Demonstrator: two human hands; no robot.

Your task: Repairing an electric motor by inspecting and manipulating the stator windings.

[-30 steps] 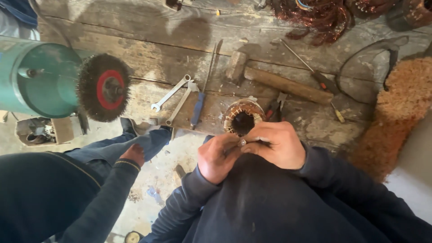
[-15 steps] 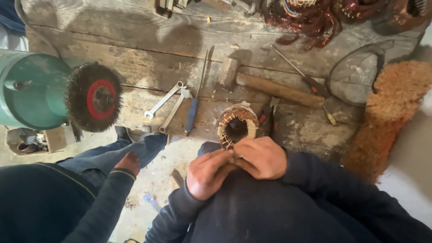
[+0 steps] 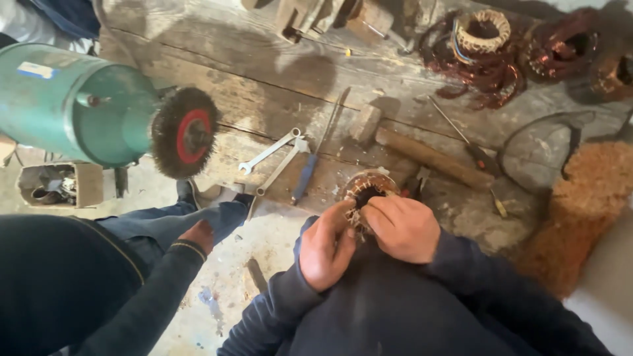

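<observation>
Round copper-wound motor stator [image 3: 366, 189] at bench edge: looks heavy, rigid, windings fragile. I'd grip the metal rim. Left hand [image 3: 328, 245] and right hand [image 3: 400, 226] pinch its frayed wires.

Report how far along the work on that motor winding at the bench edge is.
Done: other copper coils lie pulled out on the workbench, and the hammer, screwdriver and wrenches are set down. In hand: left hand and right hand both grip wire ends at the small stator. Left: its winding is still in place; how much has been freed is hidden by the fingers.
</observation>
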